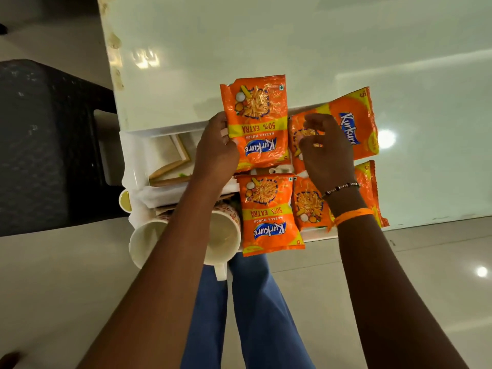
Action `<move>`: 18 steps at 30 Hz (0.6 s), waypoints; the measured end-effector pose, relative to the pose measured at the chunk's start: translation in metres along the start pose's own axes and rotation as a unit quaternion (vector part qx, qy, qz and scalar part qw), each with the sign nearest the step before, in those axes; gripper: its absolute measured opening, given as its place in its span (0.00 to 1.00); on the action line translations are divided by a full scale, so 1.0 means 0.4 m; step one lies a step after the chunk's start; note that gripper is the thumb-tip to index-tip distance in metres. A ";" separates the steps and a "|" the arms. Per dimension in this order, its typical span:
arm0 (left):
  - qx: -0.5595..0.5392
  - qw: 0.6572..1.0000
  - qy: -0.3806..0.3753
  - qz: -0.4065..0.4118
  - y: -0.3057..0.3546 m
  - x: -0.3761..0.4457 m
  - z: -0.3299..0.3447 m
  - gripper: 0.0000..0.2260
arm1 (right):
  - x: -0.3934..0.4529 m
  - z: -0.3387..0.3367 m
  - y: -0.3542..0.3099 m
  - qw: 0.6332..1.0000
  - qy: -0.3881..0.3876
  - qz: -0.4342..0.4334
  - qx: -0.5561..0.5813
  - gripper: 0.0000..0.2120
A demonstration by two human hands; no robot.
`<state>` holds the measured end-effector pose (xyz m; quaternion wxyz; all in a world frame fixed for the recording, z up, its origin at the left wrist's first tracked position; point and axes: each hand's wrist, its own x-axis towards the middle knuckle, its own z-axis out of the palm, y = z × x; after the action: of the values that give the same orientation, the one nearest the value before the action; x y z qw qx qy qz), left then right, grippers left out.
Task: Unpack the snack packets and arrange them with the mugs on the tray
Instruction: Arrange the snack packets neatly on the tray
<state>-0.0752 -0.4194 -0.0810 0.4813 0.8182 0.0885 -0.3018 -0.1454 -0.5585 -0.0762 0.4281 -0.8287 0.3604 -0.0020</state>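
Five orange snack packets (269,213) lie flat, crowded on the white tray (138,134) at the surface edge beside two mugs (222,239), left hand (215,153) apparently pinching the far-left packet (257,121) to square it, right hand (326,153) curled over its neighbour (354,121).

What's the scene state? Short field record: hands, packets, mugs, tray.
left hand: grips the left edge of the upper-left packet
right hand: fingers curled on the upper-right packet
packets: four orange ones in view; lower-left packet overhangs the tray's near edge
mugs: two white mugs on their sides, mouths toward the camera, under the left forearm
tray: white, at the edge of the white table
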 end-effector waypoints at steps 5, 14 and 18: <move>0.052 0.998 0.042 -0.003 0.006 -0.022 0.019 0.22 | 0.024 -0.103 0.069 0.984 0.139 0.020 -0.108 0.19; 0.146 0.982 -0.093 0.070 0.022 -0.165 0.158 0.15 | 0.146 -0.167 0.115 0.980 0.058 0.173 -0.077 0.16; 0.195 0.964 -0.152 0.101 0.032 -0.190 0.211 0.20 | 0.136 -0.193 0.122 0.980 0.079 0.176 -0.047 0.15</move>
<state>-0.1650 -0.4861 -0.0574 0.3484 0.8453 -0.1298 -0.3838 -0.1581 -0.6641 -0.0786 0.3523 -0.7685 0.5335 0.0247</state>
